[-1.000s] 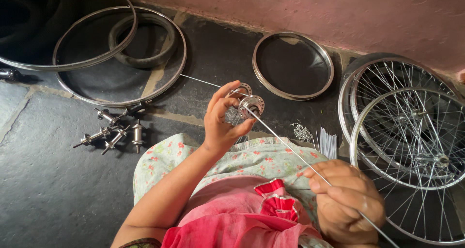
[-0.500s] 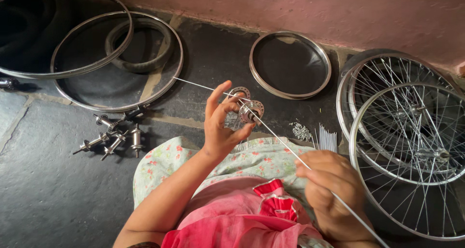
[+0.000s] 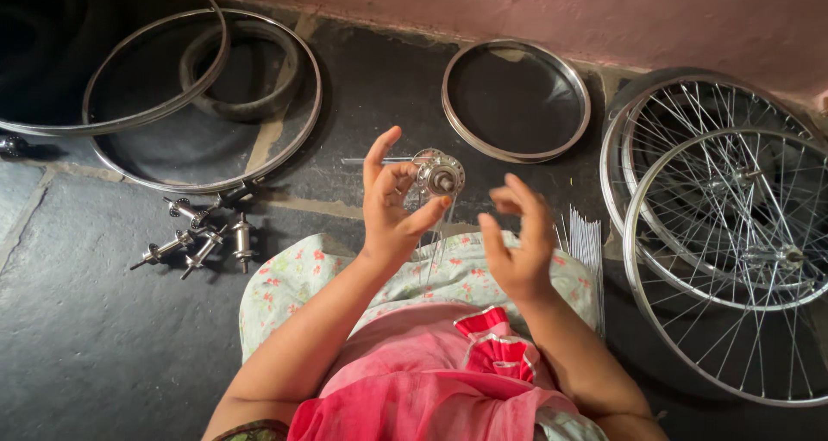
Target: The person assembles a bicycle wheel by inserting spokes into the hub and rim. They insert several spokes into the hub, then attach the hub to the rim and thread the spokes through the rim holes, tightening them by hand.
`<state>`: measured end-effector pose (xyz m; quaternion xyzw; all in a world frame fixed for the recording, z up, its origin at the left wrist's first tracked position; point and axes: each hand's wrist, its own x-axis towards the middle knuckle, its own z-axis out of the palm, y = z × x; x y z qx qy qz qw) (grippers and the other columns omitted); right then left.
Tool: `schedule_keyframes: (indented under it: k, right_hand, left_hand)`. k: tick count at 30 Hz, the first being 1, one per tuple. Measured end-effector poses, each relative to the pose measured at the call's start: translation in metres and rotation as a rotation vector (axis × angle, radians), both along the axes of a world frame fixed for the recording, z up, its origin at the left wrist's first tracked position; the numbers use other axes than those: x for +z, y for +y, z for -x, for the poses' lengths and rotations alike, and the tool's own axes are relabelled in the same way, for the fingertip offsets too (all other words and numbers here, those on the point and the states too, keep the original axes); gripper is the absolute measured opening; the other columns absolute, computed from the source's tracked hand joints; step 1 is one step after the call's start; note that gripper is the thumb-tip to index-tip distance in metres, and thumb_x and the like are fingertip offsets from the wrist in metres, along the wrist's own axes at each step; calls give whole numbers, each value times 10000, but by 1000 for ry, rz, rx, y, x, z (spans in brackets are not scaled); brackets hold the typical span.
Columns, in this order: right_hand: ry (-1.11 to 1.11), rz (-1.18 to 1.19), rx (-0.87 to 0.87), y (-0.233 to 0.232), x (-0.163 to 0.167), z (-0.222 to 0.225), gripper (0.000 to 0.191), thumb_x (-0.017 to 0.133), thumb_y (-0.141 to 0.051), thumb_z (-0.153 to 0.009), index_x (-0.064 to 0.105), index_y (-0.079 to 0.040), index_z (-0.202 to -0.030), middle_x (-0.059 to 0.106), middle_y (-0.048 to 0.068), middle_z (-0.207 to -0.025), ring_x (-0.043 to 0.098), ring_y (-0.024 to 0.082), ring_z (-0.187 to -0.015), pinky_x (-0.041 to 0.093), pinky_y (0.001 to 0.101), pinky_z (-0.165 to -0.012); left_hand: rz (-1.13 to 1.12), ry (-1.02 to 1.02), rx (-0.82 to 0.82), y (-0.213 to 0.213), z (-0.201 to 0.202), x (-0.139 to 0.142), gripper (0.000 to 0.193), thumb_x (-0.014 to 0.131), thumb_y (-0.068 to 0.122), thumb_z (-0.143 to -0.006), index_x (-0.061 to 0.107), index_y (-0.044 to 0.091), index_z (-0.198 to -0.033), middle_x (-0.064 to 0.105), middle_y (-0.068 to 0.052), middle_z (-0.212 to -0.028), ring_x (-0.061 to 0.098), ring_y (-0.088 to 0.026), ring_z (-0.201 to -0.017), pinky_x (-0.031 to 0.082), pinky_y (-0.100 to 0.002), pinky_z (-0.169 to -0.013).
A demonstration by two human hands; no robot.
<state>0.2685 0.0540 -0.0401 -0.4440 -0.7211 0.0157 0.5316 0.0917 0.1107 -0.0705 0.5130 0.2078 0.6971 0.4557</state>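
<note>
Left hand [image 3: 392, 204] pinching a wheel hub [image 3: 438, 175], right hand [image 3: 517, 243] loose and empty beside it

Hub's barely laced (a few spokes hanging under it); spare spokes [image 3: 585, 243] right of the right hand, finished wheels [image 3: 716, 234] beyond.

Person's arms bare, no sleeves over forearms; both hands bare too, left hand [image 3: 392, 204] & right hand [image 3: 516, 238], no gloves, rings or watch visible. Lap covered w/ pale green-white cloth [image 3: 448, 273], small red floral print. Over it, pink garment [image 3: 405, 381] w/ brighter red pleated fold [image 3: 492, 346], thin pale trim along edge.
</note>
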Motion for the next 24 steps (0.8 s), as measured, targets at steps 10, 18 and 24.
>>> schedule_keyframes:
  k: [10,18,24]
  right_hand:
    - [-38,113,76,15,-42,19,330,811,-34,-815,623,-11,-1086,672,124,-1051,677,309,-970,533,403,-823]
    - [-78,47,-15,13,-35,24,264,764,-29,-841,613,-19,-1057,647,140,-1035,667,311,-895,546,412,-773]
    - [-32,97,22,15,-31,28,231,704,-19,-882,625,8,-1097,639,141,-1052,673,298,-901,553,400,-772]
  left_hand:
    - [73,-181,-280,-1,10,-8,397,837,1,-853,562,65,-1131,233,-72,-1660,588,-179,-1292,510,-389,-1114]
    - [119,-152,-275,-3,9,-8,356,808,-14,-873,552,66,-1107,226,-78,-1653,593,-179,-1239,529,-380,-1049]
    - [37,-136,-265,-3,2,-13,372,804,-48,-883,552,55,-1136,244,-90,-1663,590,-176,-1253,512,-382,-1116]
